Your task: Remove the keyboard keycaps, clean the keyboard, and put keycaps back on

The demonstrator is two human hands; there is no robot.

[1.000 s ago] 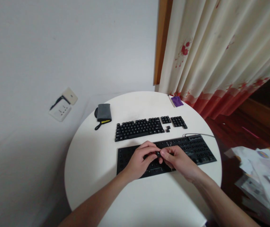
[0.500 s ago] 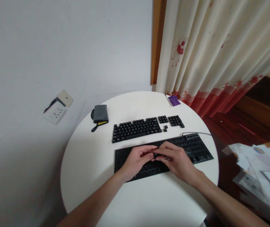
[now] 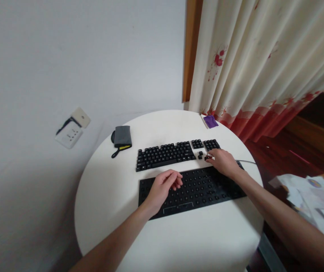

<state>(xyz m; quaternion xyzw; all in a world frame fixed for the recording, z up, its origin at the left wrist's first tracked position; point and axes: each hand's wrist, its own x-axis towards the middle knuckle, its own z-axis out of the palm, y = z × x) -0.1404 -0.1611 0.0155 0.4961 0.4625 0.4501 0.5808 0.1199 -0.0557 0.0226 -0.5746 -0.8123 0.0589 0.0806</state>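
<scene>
My right hand (image 3: pixel 220 161) reaches over the far right part of the keyboard base. Its fingertips pinch a small black keycap (image 3: pixel 206 158) at the table, with a shiny thin metal piece (image 3: pixel 208 155) also between the fingers. Two loose keycaps (image 3: pixel 200 155) lie just left of it. Over the left half of the black keyboard base (image 3: pixel 198 185) is my left hand (image 3: pixel 166 185), its fingers loosely curled and nothing visible in them. Bare switches show across the base. Behind it, removed keycaps (image 3: pixel 166 155) are laid out in keyboard order.
The round white table (image 3: pixel 105 196) stands by a wall. A grey pouch (image 3: pixel 123 136) with a loop lies at the back left, a purple cloth packet (image 3: pixel 210 121) at the back right. A cable (image 3: pixel 247 162) runs off right. Papers (image 3: pixel 315 196) are piled beside the table.
My hands have parted. The right one has moved away and to the right, from the middle of the base to the laid-out keycaps. My left hand stays over the base.
</scene>
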